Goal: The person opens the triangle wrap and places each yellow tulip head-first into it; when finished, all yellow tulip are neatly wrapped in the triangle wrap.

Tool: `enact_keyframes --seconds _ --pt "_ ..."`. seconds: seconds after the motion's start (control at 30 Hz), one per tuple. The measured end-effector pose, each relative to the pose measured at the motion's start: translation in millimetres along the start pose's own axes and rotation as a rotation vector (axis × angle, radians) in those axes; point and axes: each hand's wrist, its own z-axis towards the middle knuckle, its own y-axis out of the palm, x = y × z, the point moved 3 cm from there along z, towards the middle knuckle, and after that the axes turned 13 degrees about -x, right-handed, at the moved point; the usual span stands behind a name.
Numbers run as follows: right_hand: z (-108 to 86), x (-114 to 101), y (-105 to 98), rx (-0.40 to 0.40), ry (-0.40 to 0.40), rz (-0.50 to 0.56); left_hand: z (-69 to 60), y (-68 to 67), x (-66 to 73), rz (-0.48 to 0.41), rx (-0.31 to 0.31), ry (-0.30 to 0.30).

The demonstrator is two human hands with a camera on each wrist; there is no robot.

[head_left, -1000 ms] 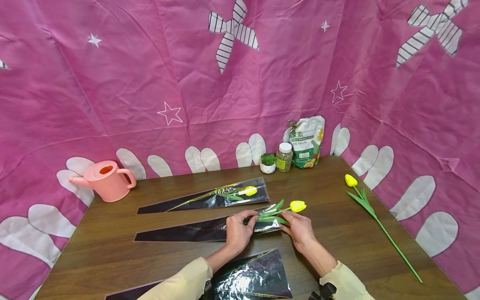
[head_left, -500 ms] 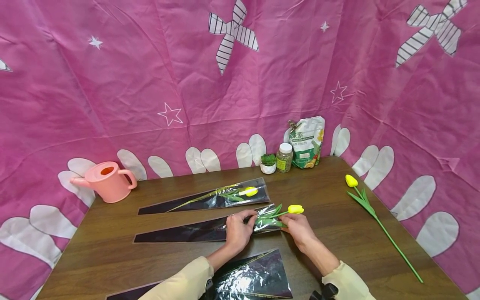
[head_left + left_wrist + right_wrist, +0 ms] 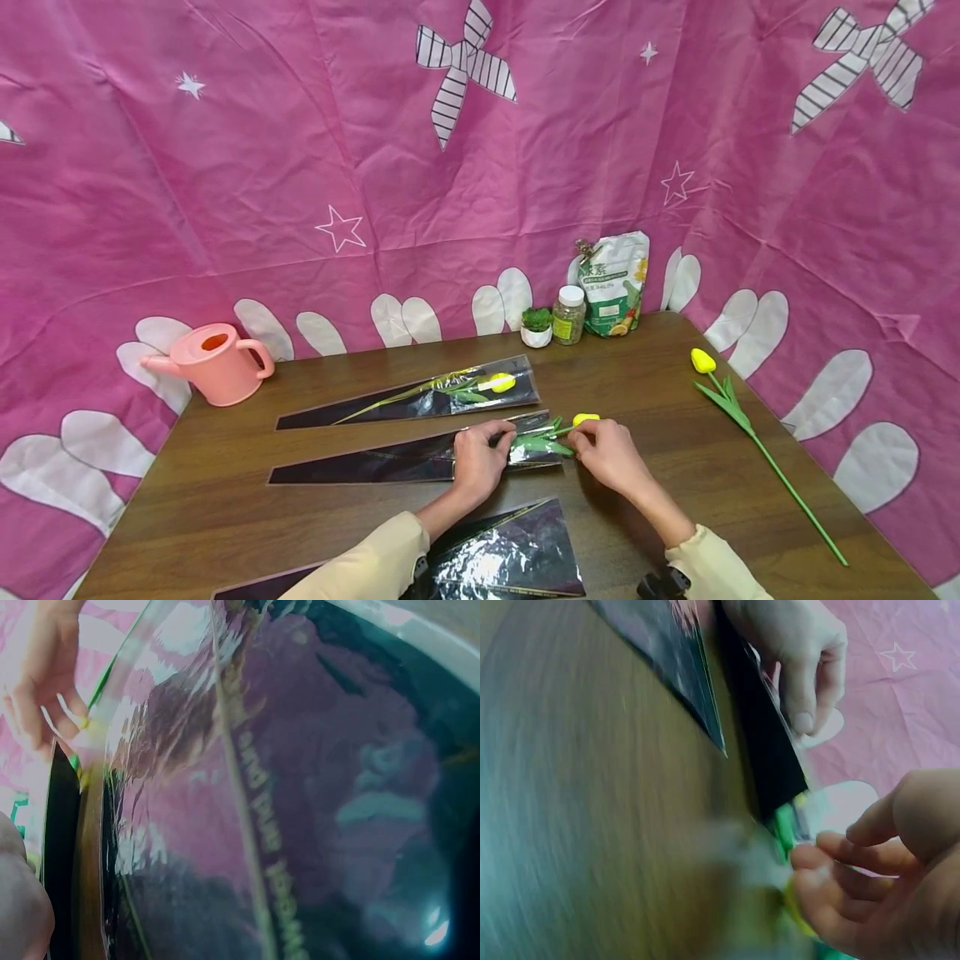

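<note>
My left hand (image 3: 477,458) pinches the upper layer of a long, tapered black flower sleeve (image 3: 367,464) with a clear front. A yellow tulip (image 3: 586,419) lies partly inside this sleeve, its green leaves (image 3: 534,442) at the mouth and its bloom beyond the edge. At the stem just below the bloom, my right hand (image 3: 611,456) pinches with thumb and fingertips; the hand partly covers the flower. The right wrist view shows the right hand's curled fingers (image 3: 847,889) by the green stem, blurred. Glossy film of the nearer sleeve (image 3: 300,787) fills most of the left wrist view.
Behind lies another sleeve (image 3: 420,400) with a yellow tulip inside. A loose tulip (image 3: 761,450) lies at the right. Nearest me is a wider black sleeve stack (image 3: 502,550). A pink watering can (image 3: 221,367), potted plant (image 3: 536,329), jar (image 3: 568,317) and bag (image 3: 615,287) stand along the back.
The tulip has slid left, deeper into the sleeve. My right hand has moved from the sleeve's mouth to the stem below the bloom. The left hand stays in place.
</note>
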Motion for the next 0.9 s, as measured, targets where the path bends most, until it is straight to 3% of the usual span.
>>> enact_keyframes --seconds 0.17,0.3,0.4,0.57,0.7,0.9 --pt "3.1 7 -17 0.121 -0.160 -0.248 -0.6 0.1 -1.4 -0.010 -0.019 -0.011" --pt "7.4 19 -18 0.039 -0.194 -0.340 -2.2 1.8 -3.1 -0.021 -0.056 -0.010" --pt "7.9 25 -16 -0.036 -0.171 -0.360 -2.5 3.9 -2.3 -0.009 -0.113 0.017" --pt "8.6 30 -14 -0.070 -0.156 -0.350 -2.5 5.5 -0.7 0.039 -0.199 0.049" --pt "10.4 32 -13 -0.075 -0.160 -0.325 -2.4 6.1 -1.1 0.062 -0.203 0.037" --pt "13.0 36 -15 -0.047 -0.205 -0.276 -0.2 2.8 -0.5 0.082 -0.150 -0.013"
